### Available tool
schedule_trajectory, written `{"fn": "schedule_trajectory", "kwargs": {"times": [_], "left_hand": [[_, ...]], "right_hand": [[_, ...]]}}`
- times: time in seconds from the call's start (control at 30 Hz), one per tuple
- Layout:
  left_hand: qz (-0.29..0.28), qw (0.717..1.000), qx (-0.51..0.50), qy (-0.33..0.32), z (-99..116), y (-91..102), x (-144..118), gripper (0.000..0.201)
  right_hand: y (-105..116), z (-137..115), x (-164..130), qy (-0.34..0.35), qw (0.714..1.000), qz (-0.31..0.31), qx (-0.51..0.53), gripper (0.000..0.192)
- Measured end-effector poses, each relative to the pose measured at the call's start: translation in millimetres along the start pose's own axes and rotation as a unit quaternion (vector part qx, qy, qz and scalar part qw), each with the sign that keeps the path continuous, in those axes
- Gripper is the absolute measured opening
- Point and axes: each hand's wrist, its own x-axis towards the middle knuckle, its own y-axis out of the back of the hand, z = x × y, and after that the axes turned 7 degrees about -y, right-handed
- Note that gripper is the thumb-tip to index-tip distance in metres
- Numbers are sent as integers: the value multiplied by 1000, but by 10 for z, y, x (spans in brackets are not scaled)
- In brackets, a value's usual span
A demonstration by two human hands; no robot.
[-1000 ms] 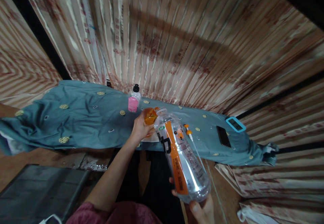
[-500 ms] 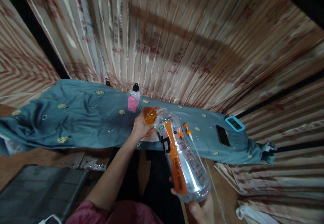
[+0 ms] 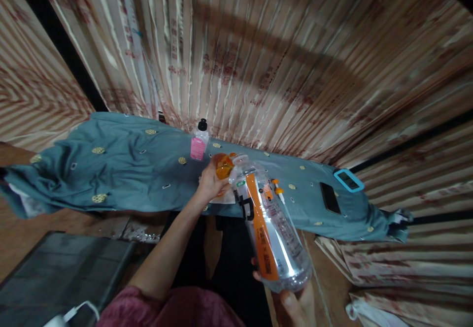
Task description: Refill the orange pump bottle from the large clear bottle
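Observation:
My left hand (image 3: 211, 184) is closed around a small amber see-through bottle (image 3: 223, 167). My right hand (image 3: 295, 305) grips the base of a large clear plastic bottle (image 3: 271, 228) with an orange and silver label. The large bottle leans, its neck up and to the left, right beside the amber bottle's top; whether the two mouths touch I cannot tell. Behind the large bottle lies an orange and white pump head (image 3: 278, 189), its tube partly hidden. A clear bottle with a pink label and black cap (image 3: 198, 142) stands beyond my left hand.
A green patterned cloth (image 3: 125, 169) covers the long narrow table. At its right end lie a black phone (image 3: 329, 198) and a blue-framed device (image 3: 349, 180). A pleated curtain (image 3: 236, 71) hangs behind. A dark box (image 3: 70, 273) stands at lower left.
The view has shifted slightly, so everything sits a little further right. Both hands keep the same hold, and the two bottles stay side by side.

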Motion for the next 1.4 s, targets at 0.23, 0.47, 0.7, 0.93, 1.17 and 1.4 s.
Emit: {"fn": "schedule_trajectory", "kwargs": {"times": [0.23, 0.47, 0.7, 0.93, 1.17, 1.4], "left_hand": [[-9, 1000, -4, 0, 20, 17, 20, 66], [-13, 1000, -14, 0, -14, 21, 17, 66], [-13, 1000, -23, -2, -46, 18, 3, 67], [-13, 1000, -25, 5, -44, 15, -6, 66], [-12, 999, -32, 7, -31, 5, 9, 68], [-9, 1000, -28, 0, -54, 0, 13, 66]], "right_hand": [[-79, -31, -20, 15, 1000, 4, -2, 81], [-88, -48, -10, -3, 1000, 4, 1, 81], [-53, -42, -8, 17, 1000, -5, -5, 75], [-88, -48, -15, 22, 1000, -12, -16, 69], [-63, -34, -1, 12, 1000, 17, -2, 81], [-56, -44, -11, 6, 1000, 15, -23, 84]]}}
